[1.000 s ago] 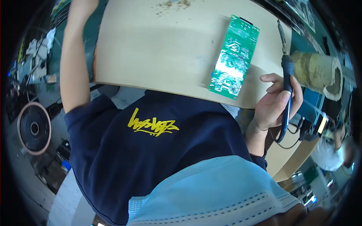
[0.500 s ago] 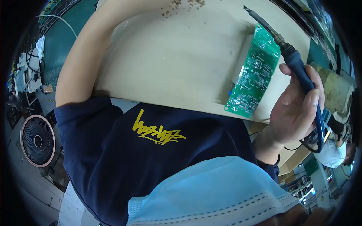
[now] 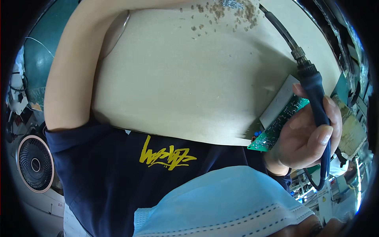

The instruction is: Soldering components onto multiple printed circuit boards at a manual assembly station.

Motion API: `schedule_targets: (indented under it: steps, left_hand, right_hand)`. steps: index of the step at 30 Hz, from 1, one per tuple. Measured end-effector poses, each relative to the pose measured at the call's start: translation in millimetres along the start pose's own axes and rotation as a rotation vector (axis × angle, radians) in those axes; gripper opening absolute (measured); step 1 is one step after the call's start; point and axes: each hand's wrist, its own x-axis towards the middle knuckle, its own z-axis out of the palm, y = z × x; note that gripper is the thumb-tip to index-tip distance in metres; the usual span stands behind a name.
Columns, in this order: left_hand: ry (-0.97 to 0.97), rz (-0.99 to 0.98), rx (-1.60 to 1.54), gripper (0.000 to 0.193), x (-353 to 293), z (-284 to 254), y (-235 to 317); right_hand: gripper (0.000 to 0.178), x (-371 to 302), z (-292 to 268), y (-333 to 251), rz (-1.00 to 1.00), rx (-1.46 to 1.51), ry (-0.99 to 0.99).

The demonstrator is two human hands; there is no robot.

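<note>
My right hand [image 3: 306, 134] is closed around the dark blue handle of a soldering iron [image 3: 312, 85], whose dark tip points up and away. Just left of the tip are brown scorch-like spots [image 3: 244, 14] on the cardboard-coloured work surface [image 3: 169, 87], with a patch of silvery bits [image 3: 231, 4] among them. A green circuit board [image 3: 272, 134] with shiny solder joints sits tilted beside and partly behind my right hand; a grey block-like part [image 3: 278, 103] shows along its left side. My left arm [image 3: 73, 75] reaches across the upper left, its hand outside the picture.
A round fan [image 3: 35, 164] stands at the lower left. A green mat [image 3: 51, 51] lies beyond my left arm. The iron's cord [image 3: 316, 183] loops below my right hand. A stained, yellowish block-like thing [image 3: 351, 130] is at the right. A person in white [image 3: 338, 166] is in the background.
The circuit board has tipped, so its solder side shows narrower and the grey part shows more. My view has shifted, bringing more brown spots and the silvery bits into sight near the iron's tip.
</note>
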Motion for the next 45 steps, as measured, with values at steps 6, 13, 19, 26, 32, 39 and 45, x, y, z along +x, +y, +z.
schedule_targets:
  steps: [6, 13, 19, 26, 32, 39, 45]
  left_hand:
    - [-0.004, 0.080, -0.114, 0.006, 1.8, -0.9, 1.3]
    - [0.038, 0.218, 0.079, 0.006, 3.9, 6.5, -7.9]
    - [0.028, 0.194, 0.070, 0.006, 2.6, 6.4, -7.2]
    - [-0.073, 0.073, 0.076, 0.006, 2.1, -7.4, 6.9]
    - [-0.014, 0.279, 0.015, 0.006, 8.1, 7.4, -7.9]
    - [-0.099, 0.096, 0.101, 0.006, 1.7, 2.1, 0.2]
    - [-0.032, 0.146, -0.009, 0.006, 6.6, 2.9, 0.3]
  right_hand:
    - [0.047, 0.8, -2.2, 0.1, 0.018, 0.017, -0.116]
    - [0.043, 5.2, -1.9, 2.5, 0.033, 0.018, -0.165]
    - [0.046, 8.0, -5.0, -0.6, 0.064, -0.042, -0.224]
    - [0.043, 6.8, -5.4, 2.1, 0.054, 0.002, -0.210]
    - [0.041, 6.9, -5.5, 2.7, 0.042, 0.030, -0.210]
    - [0.040, 8.5, -4.0, 1.6, 0.035, 0.036, -0.209]
    - [0.042, 8.9, -1.4, 2.9, 0.073, -0.027, -0.154]
